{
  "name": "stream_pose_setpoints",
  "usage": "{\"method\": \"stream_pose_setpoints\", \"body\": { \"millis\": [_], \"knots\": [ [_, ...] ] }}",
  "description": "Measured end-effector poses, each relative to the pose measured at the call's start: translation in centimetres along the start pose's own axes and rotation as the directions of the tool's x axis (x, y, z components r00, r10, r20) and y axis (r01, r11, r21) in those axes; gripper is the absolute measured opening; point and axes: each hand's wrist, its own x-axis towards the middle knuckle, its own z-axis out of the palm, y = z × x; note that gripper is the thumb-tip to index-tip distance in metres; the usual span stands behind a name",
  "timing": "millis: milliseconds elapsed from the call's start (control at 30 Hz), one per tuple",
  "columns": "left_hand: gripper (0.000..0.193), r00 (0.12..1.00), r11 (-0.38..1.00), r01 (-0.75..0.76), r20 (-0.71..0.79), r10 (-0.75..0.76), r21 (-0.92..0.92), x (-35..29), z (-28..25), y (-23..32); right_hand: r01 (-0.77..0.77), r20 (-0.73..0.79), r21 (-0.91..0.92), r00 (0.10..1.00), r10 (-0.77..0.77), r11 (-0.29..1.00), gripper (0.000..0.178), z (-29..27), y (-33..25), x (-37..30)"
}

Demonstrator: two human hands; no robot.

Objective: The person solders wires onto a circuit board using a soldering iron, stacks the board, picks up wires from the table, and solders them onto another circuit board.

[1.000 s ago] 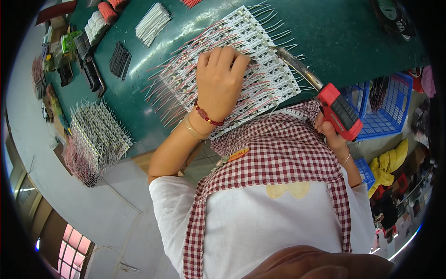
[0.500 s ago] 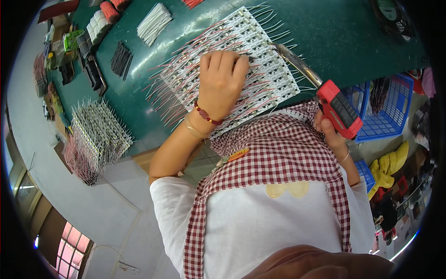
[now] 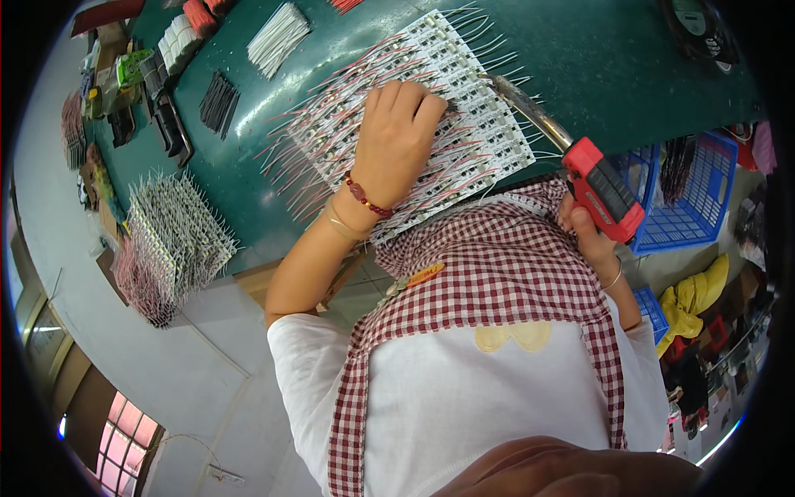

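A panel of white circuit boards point(image 3: 484, 124) lies at a slant on the green table, with rows of red and white wires standing out from it. Over its middle, my left hand point(image 3: 396, 137) is closed with curled fingers. Short dark ends, which look like black wires point(image 3: 451, 107), poke out past its index finger; the fingertips are hidden underneath. At the table's near edge, my right hand point(image 3: 590, 236) is closed round the red and black handle of a soldering gun point(image 3: 603, 190). Its metal tip points up-left and reaches the boards' right side.
On the green table point(image 3: 596, 66) lie a white wire bundle point(image 3: 279, 39) and a black one point(image 3: 219, 103). Stacked wired boards point(image 3: 178, 240) stand at the left edge, tools point(image 3: 161, 108) behind them. A blue crate point(image 3: 687, 195) sits at the right, a dark device point(image 3: 700, 29) far right.
My left hand has shifted very slightly upward over the boards, its fingers still curled. The soldering gun and my right hand are almost where they were.
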Motion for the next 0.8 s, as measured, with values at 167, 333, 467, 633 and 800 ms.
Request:
{"method": "stream_pose_setpoints", "body": {
  "millis": [167,333,467,633,800],
  "knots": [
    [0.020,0.998,0.999,0.050,-0.037,-0.050,-0.011,0.0,-1.8,-0.3,0.006,-0.026,0.004,1.000,-0.006,1.000,0.028,0.1,-0.2,-0.1],
    [0.026,1.000,0.998,0.019,0.016,-0.018,-0.063,-0.5,-3.3,0.9,0.022,-0.072,-0.013,0.997,-0.023,1.000,0.027,0.1,0.0,-0.3],
    [0.032,0.997,0.995,-0.064,0.044,0.068,-0.077,-0.3,-1.8,1.4,0.030,0.009,-0.106,1.000,-0.029,0.994,0.019,-0.2,0.2,-0.3],
    [0.032,0.998,0.997,-0.045,0.047,0.048,-0.055,-0.6,-1.0,1.4,-0.008,0.004,-0.164,1.000,0.008,0.987,0.016,0.1,0.2,-0.3],
    [0.030,0.999,0.999,-0.017,0.041,0.018,-0.031,-0.7,-0.8,1.5,0.032,0.005,-0.242,0.999,-0.032,0.970,0.019,0.3,-0.2,0.2]
  ]
}}
